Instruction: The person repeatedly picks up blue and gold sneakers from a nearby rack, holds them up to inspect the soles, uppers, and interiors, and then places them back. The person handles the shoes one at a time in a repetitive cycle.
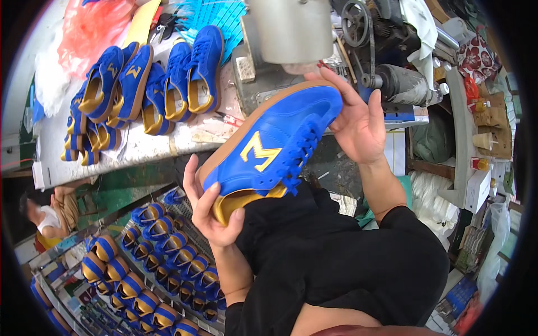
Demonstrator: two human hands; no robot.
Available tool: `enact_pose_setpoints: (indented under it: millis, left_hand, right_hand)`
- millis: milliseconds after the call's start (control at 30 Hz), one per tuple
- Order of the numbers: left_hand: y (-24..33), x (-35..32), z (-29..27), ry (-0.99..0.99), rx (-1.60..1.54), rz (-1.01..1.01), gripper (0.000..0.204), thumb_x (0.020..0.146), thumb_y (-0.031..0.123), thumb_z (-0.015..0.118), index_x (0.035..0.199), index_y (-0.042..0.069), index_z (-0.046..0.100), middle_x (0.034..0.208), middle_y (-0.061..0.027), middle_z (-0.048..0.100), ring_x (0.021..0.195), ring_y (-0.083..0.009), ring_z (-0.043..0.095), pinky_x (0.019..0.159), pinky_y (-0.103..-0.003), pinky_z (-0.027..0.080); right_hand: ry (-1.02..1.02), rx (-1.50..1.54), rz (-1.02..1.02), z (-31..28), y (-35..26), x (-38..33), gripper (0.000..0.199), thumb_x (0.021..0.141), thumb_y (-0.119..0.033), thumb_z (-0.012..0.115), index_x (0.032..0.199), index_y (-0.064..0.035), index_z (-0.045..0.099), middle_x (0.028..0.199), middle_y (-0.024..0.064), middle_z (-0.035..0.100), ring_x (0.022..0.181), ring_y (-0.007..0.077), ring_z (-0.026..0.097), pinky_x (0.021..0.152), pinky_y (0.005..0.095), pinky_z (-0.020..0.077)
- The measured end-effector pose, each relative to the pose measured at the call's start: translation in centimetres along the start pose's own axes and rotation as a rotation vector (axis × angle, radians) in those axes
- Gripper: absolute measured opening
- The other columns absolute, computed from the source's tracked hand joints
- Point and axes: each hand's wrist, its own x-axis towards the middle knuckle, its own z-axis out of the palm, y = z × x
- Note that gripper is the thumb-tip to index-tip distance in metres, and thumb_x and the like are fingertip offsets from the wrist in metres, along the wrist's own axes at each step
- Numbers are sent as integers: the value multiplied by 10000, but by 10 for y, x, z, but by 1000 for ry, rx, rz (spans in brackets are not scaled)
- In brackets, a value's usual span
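Note:
A blue sneaker (274,140) with a tan gum sole, blue laces, a yellow zigzag emblem and a yellow heel is held up in front of me, toe pointing to the upper right. My left hand (216,213) grips it at the heel, thumb on the yellow collar and fingers against the sole side. At the toe, my right hand (358,123) is open, its fingers stretched out and its thumb apart, the palm beside the toe. Part of the right fingers is hidden behind the shoe. Beyond the toe stands a machine with a grey metal cylinder (294,31).
Several matching blue sneakers (204,67) stand on the white worktable (185,143) at left. Racks of more shoes (143,299) fill the lower left. Belt-driven machinery (400,84) is at the upper right. A seated person (50,221) is at far left.

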Motion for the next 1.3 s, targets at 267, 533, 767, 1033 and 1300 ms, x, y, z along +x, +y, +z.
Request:
enact_pose_setpoints:
  millis: [267,533,767,1033,1300]
  left_hand:
    - [-4,30,28,111,-256,64,1255,595,92,812,1547,131,-5,1500,-250,194,1234,-367,494,981,-475,470]
    - [-11,88,57,29,-476,134,1392,538,128,884,1548,159,-73,1505,-218,178,1239,-376,499,962,-480,493]
    - [-7,127,67,40,-669,28,1409,532,188,920,1553,137,-50,1508,-194,193,1232,-377,504,975,-469,497]
    - [-12,148,65,103,-721,-90,1390,560,323,932,1555,107,-14,1495,-192,239,1187,-381,551,952,-436,514]
    - [-21,145,46,146,-671,-148,1348,592,476,908,1558,91,49,1485,-208,257,1264,-387,492,1026,-474,475]
  right_hand:
    - [175,-26,-126,-15,9,-21,690,1034,-546,259,1453,-6,351,1478,187,424,1319,284,469,1111,429,340]
    - [329,-227,-328,-41,-23,-43,567,1053,-385,333,1434,35,342,1445,255,436,1334,316,451,1132,445,330]
    - [387,-304,-393,-39,-46,-47,621,1049,-357,340,1472,91,264,1418,222,465,1317,276,476,1119,409,350]
    - [373,-296,-359,-38,-45,-42,654,1031,-343,415,1477,107,252,1416,213,471,1318,263,474,1117,391,344]
    - [303,-255,-356,-23,-39,-31,616,1026,-286,451,1466,111,283,1407,217,482,1310,247,477,1098,351,351]
